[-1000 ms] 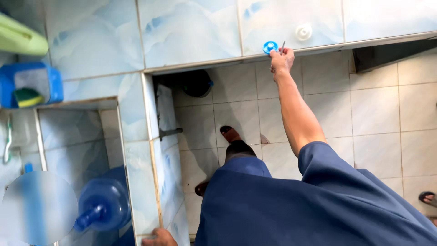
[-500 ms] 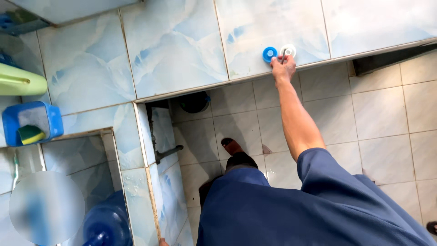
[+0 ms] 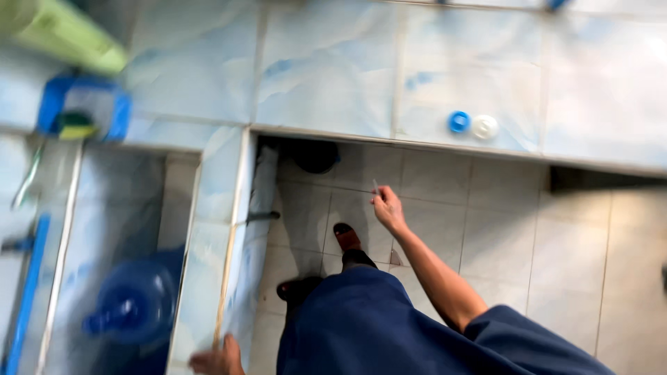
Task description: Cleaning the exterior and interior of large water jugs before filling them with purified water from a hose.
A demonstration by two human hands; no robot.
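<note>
We look down on our right hand [image 3: 388, 208], which hangs over the pale tiled floor [image 3: 500, 243] with its fingers curled closed around a thin, light-coloured stick-like thing [image 3: 376, 187]. Its tip pokes up and away from the knuckles, so its long axis runs roughly near-to-far; it is too small and blurred for us to tell what it is.

Farther off and to the right, on the blue-and-white marbled tile counter [image 3: 333, 76], sit a small round blue cap [image 3: 458, 121] and a small round white cap [image 3: 485, 127], just beside each other and well apart from the hand. The right hand is the nearer of our two hands to them.

Our left hand [image 3: 217, 360] rests at the near edge of the tiled partition [image 3: 222, 229] on the left; whether it grips anything we cannot tell. Beyond that partition lies a large blue water jug [image 3: 135, 302], and farther left a blue plastic holder with a green sponge [image 3: 83, 111].
</note>
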